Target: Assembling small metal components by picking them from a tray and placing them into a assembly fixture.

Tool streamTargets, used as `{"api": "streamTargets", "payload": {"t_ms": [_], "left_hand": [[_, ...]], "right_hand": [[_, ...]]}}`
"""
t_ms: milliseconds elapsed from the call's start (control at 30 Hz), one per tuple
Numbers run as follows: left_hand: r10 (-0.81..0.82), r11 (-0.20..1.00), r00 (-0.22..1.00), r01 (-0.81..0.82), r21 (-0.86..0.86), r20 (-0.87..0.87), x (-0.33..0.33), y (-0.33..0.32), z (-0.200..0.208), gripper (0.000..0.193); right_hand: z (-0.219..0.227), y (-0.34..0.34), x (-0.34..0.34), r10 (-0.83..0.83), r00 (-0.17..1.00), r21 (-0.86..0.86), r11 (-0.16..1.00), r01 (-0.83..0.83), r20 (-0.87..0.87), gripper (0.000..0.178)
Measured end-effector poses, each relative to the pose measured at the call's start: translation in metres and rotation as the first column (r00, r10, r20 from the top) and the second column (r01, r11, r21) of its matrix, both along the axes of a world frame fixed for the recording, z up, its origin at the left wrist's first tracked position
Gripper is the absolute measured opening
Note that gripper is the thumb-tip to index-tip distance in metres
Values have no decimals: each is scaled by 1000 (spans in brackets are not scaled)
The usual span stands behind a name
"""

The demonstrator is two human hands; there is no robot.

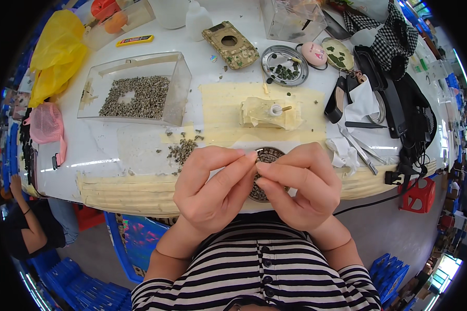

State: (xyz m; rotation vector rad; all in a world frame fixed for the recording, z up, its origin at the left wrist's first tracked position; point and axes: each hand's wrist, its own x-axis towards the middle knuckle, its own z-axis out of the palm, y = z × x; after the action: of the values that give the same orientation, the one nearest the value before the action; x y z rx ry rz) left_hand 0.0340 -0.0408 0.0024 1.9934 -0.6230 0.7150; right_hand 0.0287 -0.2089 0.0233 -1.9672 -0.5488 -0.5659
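My left hand [213, 186] and my right hand [303, 184] meet in front of me, each with thumb and forefinger pinched together. Whatever sits between the fingertips is too small to make out. Just beneath them is a round dish [269, 150] of small metallic parts, partly covered by my hands. To the left lies a loose pile of similar small parts [181, 151]. Beyond my hands a taped block [270, 113] holds a small white cup with a thin stick in it.
A clear box [176, 98] of small parts stands at left. Farther back are a camouflage-patterned case [231, 45] and a round metal tray [284, 65] with dark green pieces. Tweezers [359, 150], straps and a white cloth [342, 154] lie at right. Another person [33, 228] sits at far left.
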Motion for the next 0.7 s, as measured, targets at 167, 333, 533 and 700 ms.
{"api": "streamTargets", "payload": {"t_ms": [167,333,533,700], "left_hand": [[9,1000,1000,-8,-30,2,0,1,0,31],[-6,999,1000,5,-47,-24,-3,1,2,32],[-71,997,997,71,-34,3,0,2,2,33],[-20,1000,999,20,-3,-26,-2,0,2,27]], "right_hand": [[-5,1,1,-20,999,-32,999,22,37,30],[-8,-1,0,104,962,202,978,-53,-252,22],[-9,-5,2,296,861,412,904,-112,-415,12],[-6,-4,1,8,996,57,998,-3,-87,20]]}}
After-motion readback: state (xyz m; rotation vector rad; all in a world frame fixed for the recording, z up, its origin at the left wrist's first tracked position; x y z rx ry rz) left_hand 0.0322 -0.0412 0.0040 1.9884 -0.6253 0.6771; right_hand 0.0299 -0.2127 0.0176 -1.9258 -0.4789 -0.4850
